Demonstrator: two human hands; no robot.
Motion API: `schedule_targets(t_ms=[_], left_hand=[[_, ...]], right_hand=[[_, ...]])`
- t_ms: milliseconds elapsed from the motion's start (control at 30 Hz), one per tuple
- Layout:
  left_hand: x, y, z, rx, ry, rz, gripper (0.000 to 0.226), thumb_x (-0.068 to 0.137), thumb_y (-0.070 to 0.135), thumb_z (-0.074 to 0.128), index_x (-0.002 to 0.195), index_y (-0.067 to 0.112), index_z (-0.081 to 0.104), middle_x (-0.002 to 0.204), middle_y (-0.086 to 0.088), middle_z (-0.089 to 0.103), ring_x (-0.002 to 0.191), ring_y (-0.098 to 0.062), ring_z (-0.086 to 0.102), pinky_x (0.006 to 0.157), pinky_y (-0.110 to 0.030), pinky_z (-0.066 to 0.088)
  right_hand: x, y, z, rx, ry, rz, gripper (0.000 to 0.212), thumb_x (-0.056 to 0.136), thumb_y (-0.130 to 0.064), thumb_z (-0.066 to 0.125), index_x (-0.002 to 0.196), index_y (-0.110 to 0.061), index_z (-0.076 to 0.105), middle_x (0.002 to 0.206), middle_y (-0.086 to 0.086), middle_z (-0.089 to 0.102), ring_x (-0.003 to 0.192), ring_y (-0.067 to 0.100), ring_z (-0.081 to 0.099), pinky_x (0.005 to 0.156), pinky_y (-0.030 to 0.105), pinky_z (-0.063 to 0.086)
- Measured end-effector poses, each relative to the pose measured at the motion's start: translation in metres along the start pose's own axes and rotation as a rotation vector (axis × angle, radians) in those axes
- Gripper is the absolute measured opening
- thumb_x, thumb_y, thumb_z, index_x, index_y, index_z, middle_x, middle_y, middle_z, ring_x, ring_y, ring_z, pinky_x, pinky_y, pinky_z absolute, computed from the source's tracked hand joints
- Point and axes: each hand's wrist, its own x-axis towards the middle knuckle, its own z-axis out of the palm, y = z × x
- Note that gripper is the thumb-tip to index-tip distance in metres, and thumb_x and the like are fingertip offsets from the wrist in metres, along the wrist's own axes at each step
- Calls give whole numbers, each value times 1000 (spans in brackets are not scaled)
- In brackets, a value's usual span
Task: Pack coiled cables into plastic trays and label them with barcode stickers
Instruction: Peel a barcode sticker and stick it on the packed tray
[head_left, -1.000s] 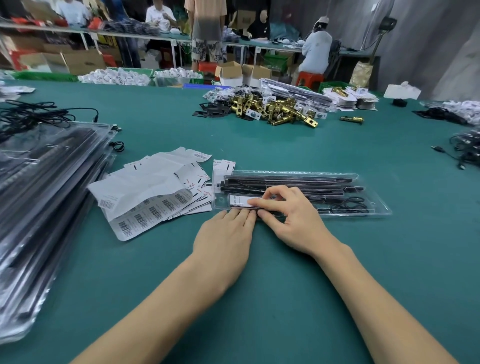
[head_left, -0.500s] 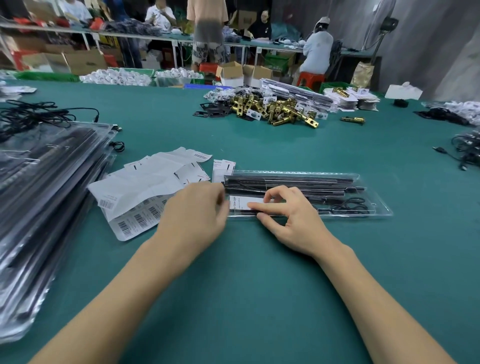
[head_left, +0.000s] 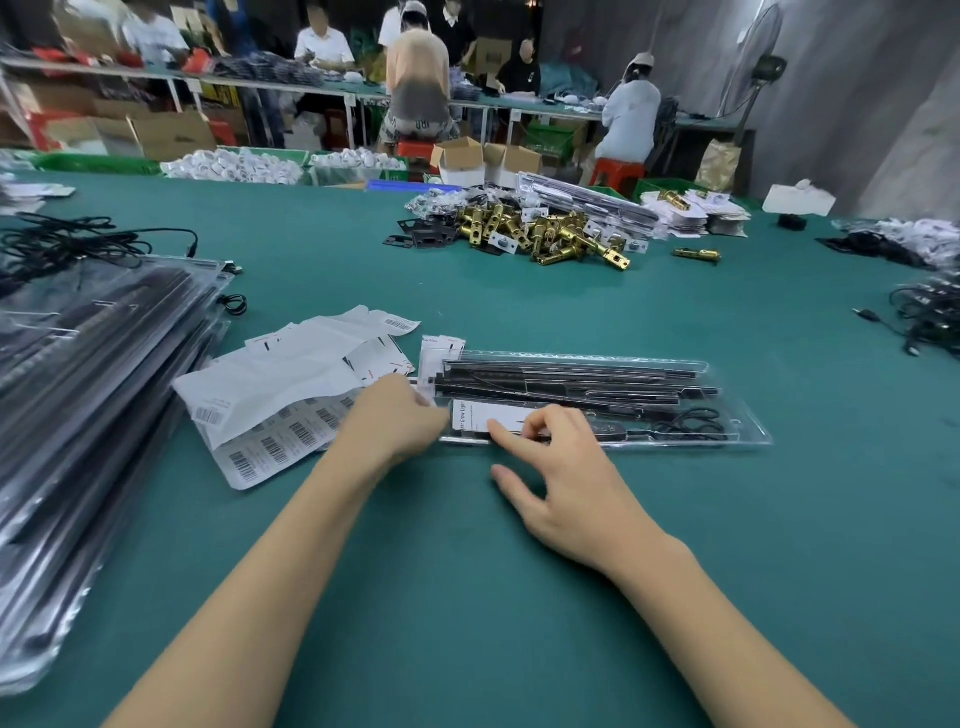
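Vs 0.5 s ago: left hand (head_left: 395, 423) has shifted right, off the sticker sheets and up to the tray's left end; right hand (head_left: 563, 470) has eased back w/ its index tip still on the white label, thumb now clear on the green table (head_left: 467, 597). Far left, a stack of packed trays (head_left: 88, 395) lies along the table edge. Next, loose barcode sticker sheets (head_left: 291, 405) fanned out, just beside the clear plastic tray (head_left: 737, 423). Left hand's fingers are curled at the tray's left end; cannot tell if they pinch anything. The tray lies flat at table centre, long side across, holding black bars, a coiled cable (head_left: 691, 423) at its right end and a white label (head_left: 488, 415) near its left. Right hand's fingers loosely bent, spread, gripping nothing.
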Motion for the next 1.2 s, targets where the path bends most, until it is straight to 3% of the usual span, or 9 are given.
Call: schedule_targets(t_ms=[100,233,367,500,667,767,867,967,1200], left_hand=[[0,-12,-2,-291,-48,23,7,79,10,68,72,11,67,61,3,54,58,-18,42,57,-25,32],[1,-19,-3,-330,-70,144,14,90,11,64,85,21,57,76,6,66,51,-11,47,54,-25,37],[3,-18,3,-211,34,199,11,88,19,66,84,27,60,87,6,71,64,-15,58,64,-28,45],[2,-17,11,-253,85,139,9,83,19,64,82,28,66,71,7,73,56,-7,55,53,-21,39],[1,-16,11,-336,77,118,13,80,17,65,78,29,70,71,4,74,47,-6,50,55,-24,38],[2,-15,12,-319,92,107,12,81,17,65,76,27,68,66,6,71,49,-9,50,55,-24,38],[4,-15,14,-281,107,95,11,81,18,65,75,27,67,70,9,71,56,-11,55,58,-24,40],[3,-12,17,-260,147,87,11,81,18,64,74,27,67,73,12,71,64,-8,59,57,-22,38],[6,-8,20,-293,178,6,10,75,16,66,72,25,68,72,10,70,69,-12,63,55,-23,38]], right_hand=[[-12,-10,0,-80,-19,16,50,97,-49,47,141,-26,55,115,0,45,116,19,42,96,24,39],[-17,-23,1,-113,-23,-3,59,96,-56,37,137,-20,59,123,4,51,126,21,40,106,30,41],[-15,-20,1,-53,-81,41,63,98,-58,41,149,-22,43,131,-6,42,131,12,31,107,24,35],[-14,-18,1,-10,-60,58,65,95,-57,49,150,-23,40,137,-10,39,135,8,28,108,25,38],[-13,-17,2,42,-30,118,69,91,-56,56,147,-19,38,148,-7,27,135,12,34,109,30,39],[-10,-7,-5,-73,90,221,65,89,-56,58,142,-20,46,144,-3,37,127,19,39,105,37,41],[-7,5,-13,-63,184,317,56,89,-50,63,137,-24,54,127,-7,52,118,18,42,100,41,44],[-6,5,-11,-7,172,332,61,88,-52,62,142,-26,50,114,-12,53,113,13,43,96,35,45],[-2,7,-11,-4,161,370,68,88,-52,62,146,-22,46,116,-10,54,115,15,44,101,34,42]])
